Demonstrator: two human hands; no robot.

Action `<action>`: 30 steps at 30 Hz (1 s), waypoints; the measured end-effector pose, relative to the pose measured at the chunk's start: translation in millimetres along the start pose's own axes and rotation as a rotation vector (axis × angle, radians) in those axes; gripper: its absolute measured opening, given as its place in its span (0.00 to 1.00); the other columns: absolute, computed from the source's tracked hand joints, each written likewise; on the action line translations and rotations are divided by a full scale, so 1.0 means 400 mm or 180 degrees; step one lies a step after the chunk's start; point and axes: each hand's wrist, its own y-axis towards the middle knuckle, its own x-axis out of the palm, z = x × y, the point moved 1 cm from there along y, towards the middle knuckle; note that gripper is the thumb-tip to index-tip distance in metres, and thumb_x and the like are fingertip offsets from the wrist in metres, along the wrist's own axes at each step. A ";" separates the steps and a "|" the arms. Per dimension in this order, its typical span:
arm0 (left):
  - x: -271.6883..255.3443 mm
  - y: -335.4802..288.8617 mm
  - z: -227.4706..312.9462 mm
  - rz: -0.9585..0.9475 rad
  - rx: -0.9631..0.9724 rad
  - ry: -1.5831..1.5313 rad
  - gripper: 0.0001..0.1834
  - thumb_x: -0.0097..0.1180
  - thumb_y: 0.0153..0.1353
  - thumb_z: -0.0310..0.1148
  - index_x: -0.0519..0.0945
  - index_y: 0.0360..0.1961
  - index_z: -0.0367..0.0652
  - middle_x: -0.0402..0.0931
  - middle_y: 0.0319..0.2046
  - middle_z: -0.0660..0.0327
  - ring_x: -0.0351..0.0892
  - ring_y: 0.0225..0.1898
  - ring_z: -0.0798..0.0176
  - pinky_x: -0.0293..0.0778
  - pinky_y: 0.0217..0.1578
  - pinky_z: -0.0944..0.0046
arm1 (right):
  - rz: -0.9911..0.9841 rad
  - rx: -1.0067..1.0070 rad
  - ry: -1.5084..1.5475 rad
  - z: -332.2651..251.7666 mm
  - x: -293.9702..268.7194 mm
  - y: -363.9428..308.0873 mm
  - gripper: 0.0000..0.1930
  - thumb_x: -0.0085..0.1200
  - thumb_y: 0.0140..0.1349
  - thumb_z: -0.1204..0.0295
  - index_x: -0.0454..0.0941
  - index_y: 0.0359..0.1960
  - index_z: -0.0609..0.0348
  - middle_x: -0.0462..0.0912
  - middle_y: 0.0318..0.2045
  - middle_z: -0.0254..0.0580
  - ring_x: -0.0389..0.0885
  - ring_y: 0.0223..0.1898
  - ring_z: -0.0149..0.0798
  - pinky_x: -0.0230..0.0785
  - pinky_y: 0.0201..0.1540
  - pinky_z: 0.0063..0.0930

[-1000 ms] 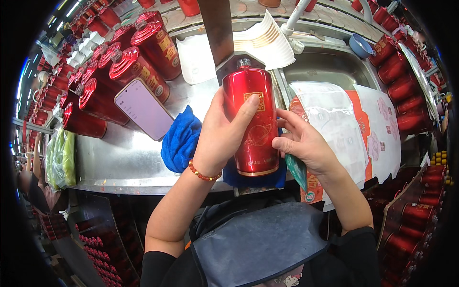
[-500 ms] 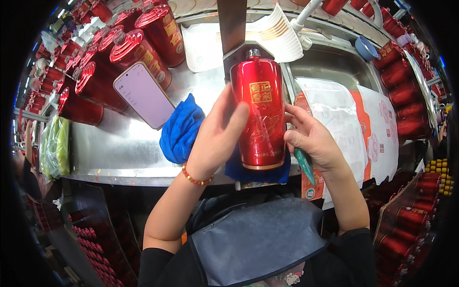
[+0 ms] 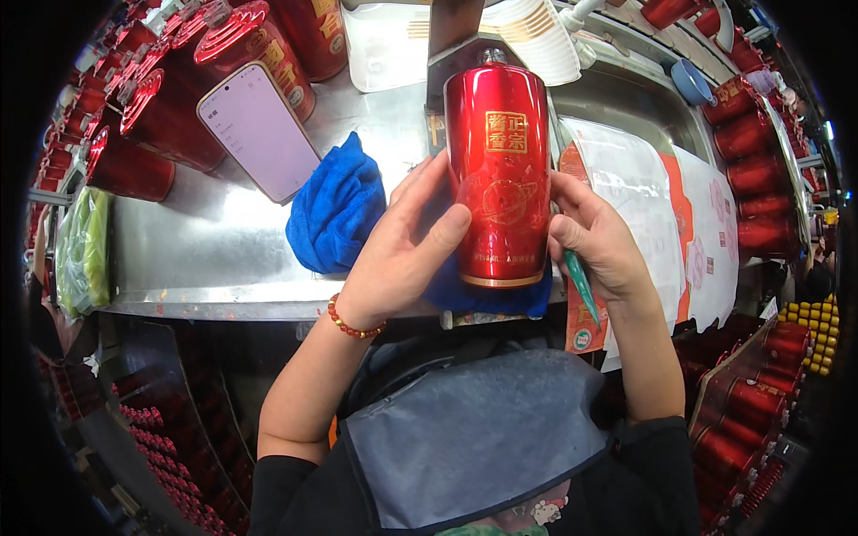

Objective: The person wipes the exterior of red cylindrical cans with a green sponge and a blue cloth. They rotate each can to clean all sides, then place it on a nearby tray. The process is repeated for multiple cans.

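A red bottle (image 3: 499,170) is resting between two hands, over a blue cloth (image 3: 527,299).
It is looking stiff, slick and fairly heavy (probably breakable too, if glass), so its broad sides are offering a surer hold than the narrow neck (image 3: 492,56). The left hand (image 3: 393,255) is curving loosely wide along one side; the right hand (image 3: 612,241) is gripping a green tool (image 3: 581,288) beside the other.

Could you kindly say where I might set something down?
Bare metal worktop shows left of the blue cloth, below the phone and red bottles, right of the green bundle. A smaller patch lies between cloth and white liner. Bottles crowd the upper left; printed sheets crowd right of the handled bottle.
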 end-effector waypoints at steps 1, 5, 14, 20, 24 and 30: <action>0.005 -0.001 0.001 0.0063 -0.0004 0.0090 0.41 0.59 0.73 0.41 0.55 0.77 0.34 0.58 0.75 0.49 0.55 0.77 0.55 0.52 0.75 0.56 | 0.0025 -0.0049 -0.0021 0.005 0.003 0.002 0.45 0.73 0.60 0.61 0.61 0.72 0.69 0.77 0.58 0.38 0.79 0.41 0.21 0.72 0.37 0.13; 0.027 0.001 0.017 0.0188 -0.0032 0.0316 0.46 0.65 0.67 0.47 0.58 0.76 0.34 0.55 0.75 0.40 0.49 0.78 0.47 0.48 0.76 0.53 | 0.0078 -0.0059 -0.0160 0.004 0.005 0.004 0.47 0.74 0.58 0.60 0.60 0.73 0.69 0.77 0.57 0.38 0.78 0.37 0.19 0.71 0.33 0.11; 0.037 0.009 0.007 0.0284 -0.0078 -0.0531 0.34 0.52 0.77 0.43 0.61 0.75 0.34 0.57 0.74 0.47 0.54 0.77 0.53 0.52 0.74 0.57 | -0.0063 0.0076 0.0266 0.004 -0.022 0.002 0.38 0.68 0.65 0.64 0.63 0.71 0.70 0.80 0.52 0.39 0.78 0.37 0.23 0.72 0.39 0.17; 0.045 0.009 0.000 0.0392 -0.0122 -0.0415 0.32 0.50 0.78 0.42 0.62 0.75 0.35 0.59 0.73 0.47 0.55 0.76 0.55 0.53 0.74 0.58 | 0.0075 -0.0003 0.0014 0.009 -0.008 0.004 0.36 0.67 0.67 0.63 0.66 0.69 0.71 0.81 0.48 0.37 0.76 0.38 0.23 0.71 0.42 0.17; 0.046 0.013 0.016 0.0293 -0.0062 -0.0721 0.32 0.52 0.77 0.42 0.63 0.75 0.35 0.60 0.72 0.48 0.57 0.75 0.54 0.54 0.73 0.58 | 0.0041 0.0070 0.0048 0.006 -0.011 0.003 0.36 0.68 0.66 0.63 0.67 0.69 0.71 0.81 0.49 0.37 0.76 0.38 0.23 0.71 0.41 0.17; 0.056 0.011 0.027 0.0399 -0.0163 -0.0296 0.37 0.59 0.72 0.45 0.64 0.74 0.36 0.63 0.70 0.47 0.61 0.73 0.52 0.57 0.72 0.55 | 0.0125 -0.0028 -0.0110 -0.006 0.009 0.005 0.35 0.68 0.66 0.63 0.68 0.68 0.70 0.81 0.52 0.39 0.77 0.44 0.24 0.71 0.47 0.18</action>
